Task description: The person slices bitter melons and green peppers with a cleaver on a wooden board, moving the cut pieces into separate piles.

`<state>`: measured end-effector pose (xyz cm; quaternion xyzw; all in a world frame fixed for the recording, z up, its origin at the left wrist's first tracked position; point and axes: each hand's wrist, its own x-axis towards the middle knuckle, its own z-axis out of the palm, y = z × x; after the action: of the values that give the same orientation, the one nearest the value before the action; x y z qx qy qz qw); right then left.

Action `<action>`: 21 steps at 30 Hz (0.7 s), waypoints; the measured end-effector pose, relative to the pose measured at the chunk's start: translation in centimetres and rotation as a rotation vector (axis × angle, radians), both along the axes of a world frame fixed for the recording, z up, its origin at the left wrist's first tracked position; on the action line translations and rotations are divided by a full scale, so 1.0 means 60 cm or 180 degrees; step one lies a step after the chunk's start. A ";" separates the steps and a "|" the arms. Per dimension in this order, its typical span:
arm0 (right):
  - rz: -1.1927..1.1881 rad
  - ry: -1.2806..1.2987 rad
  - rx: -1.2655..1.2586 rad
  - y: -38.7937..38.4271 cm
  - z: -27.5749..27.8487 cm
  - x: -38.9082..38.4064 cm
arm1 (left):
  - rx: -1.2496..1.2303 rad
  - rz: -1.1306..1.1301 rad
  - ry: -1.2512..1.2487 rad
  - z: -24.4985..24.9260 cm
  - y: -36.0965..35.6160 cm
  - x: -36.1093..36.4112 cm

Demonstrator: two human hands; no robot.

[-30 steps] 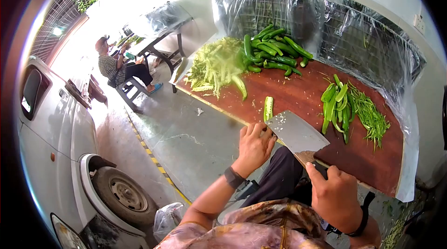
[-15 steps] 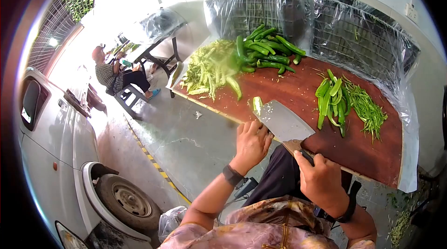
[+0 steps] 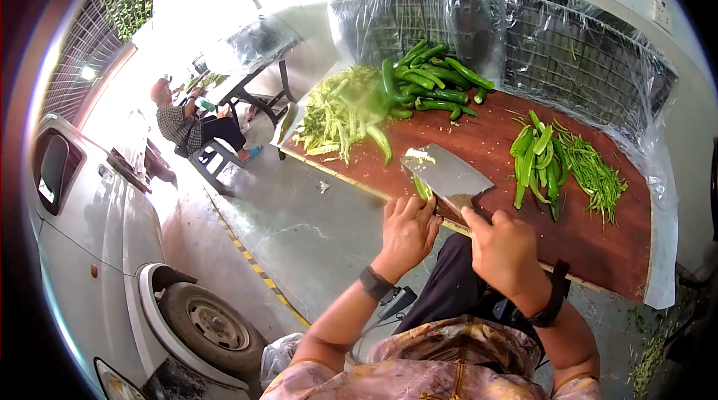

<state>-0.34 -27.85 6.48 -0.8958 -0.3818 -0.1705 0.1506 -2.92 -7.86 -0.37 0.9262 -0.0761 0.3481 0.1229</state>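
One pepper piece point(image 3: 422, 188) is being held at the worktop's point(image 3: 479, 131) near edge by the left hand point(image 3: 409, 232), fingers clamped on its near end. One cleaver point(image 3: 458, 178) is being gripped in the closed fingers of the right hand point(image 3: 508, 250), its blade being held over the piece. Four piles are being carried: pale scraps point(image 3: 340, 112) by the left end, whole peppers point(image 3: 434, 80) along the far edge, split peppers point(image 3: 540, 161) and thin strips point(image 3: 594, 176) toward the right. One van point(image 3: 97, 228) is being shown beyond.

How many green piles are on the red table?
4. Pale scraps are at the left end. Whole peppers are just right of them, by the plastic-covered crates. Cut-open peppers lie farther right, and thin green strips are beside those.
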 end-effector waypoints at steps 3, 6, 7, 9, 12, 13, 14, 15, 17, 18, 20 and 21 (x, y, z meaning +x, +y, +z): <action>-0.0027 0.0047 0.0238 0.018 0.019 0.044 | 0.0057 0.0088 0.0185 -0.001 -0.004 -0.001; -0.0045 -0.0101 0.0397 0.023 0.041 0.060 | 0.0003 0.0102 0.0095 0.000 -0.001 0.000; -0.0049 -0.0081 0.0480 0.022 0.046 0.060 | -0.0027 0.0051 0.0092 0.000 0.000 -0.002; 0.0062 -0.0044 0.0599 0.002 0.051 0.057 | -0.0071 0.0020 0.0077 0.001 0.008 -0.002; 0.0020 0.0004 0.0531 -0.033 0.049 0.043 | -0.0296 -0.0130 0.0490 0.007 0.039 0.012; 0.0021 -0.0010 0.0517 -0.042 0.044 0.039 | -0.0274 -0.0243 0.0240 0.013 0.051 0.024; -0.0012 0.0018 0.0611 -0.051 0.041 0.034 | -0.0249 -0.0356 -0.0006 0.018 0.061 0.037; -0.0045 0.0050 0.0709 -0.059 0.037 0.029 | -0.0257 -0.0357 -0.0012 0.022 0.070 0.053; -0.0018 0.0026 0.0746 -0.074 0.033 0.020 | 0.0075 -0.0417 -0.0220 0.029 0.086 0.081; -0.0071 0.0061 0.0758 -0.081 0.033 0.015 | -0.0020 -0.0389 -0.0002 0.036 0.089 0.087; -0.0111 0.0080 0.0775 -0.091 0.030 0.009 | -0.0039 -0.0373 0.0403 0.031 0.108 0.102; -0.0153 0.0108 0.0775 -0.095 0.028 0.007 | -0.0063 -0.0368 0.0829 0.037 0.109 0.104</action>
<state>0.10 -33.56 8.14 -0.8826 -0.3341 -0.2039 0.2605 3.35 -1.34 1.83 0.9564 -0.1093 0.2181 0.1606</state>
